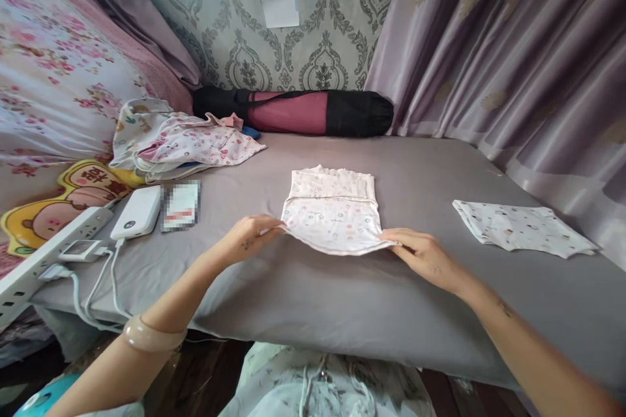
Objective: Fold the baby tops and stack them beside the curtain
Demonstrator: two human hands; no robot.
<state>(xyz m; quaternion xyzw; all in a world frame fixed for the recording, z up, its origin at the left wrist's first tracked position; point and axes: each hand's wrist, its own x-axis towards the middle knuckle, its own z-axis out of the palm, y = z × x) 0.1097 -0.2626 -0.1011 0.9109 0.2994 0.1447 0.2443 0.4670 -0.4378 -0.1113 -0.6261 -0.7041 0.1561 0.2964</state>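
Observation:
A pale pink printed garment (335, 212) lies partly folded in the middle of the grey-covered bed (313, 300). My left hand (252, 236) pinches its near left corner. The near right corner is between the fingers of my right hand (421, 254). Between both hands the near edge is lifted a little and sags in a curve. A fold line runs across the garment, with a second layer on its far half. Over to the right lies another folded garment (523, 229), white with small dark prints, apart from my hands.
Loose printed clothes (195, 140) are heaped at the back left. A black and maroon rolled bag (293, 112) lies along the wall. To the left are a white power bank (137, 212), a blurred-out packet (180, 205), a power strip (53, 260) with cables, and a yellow cushion (63, 205).

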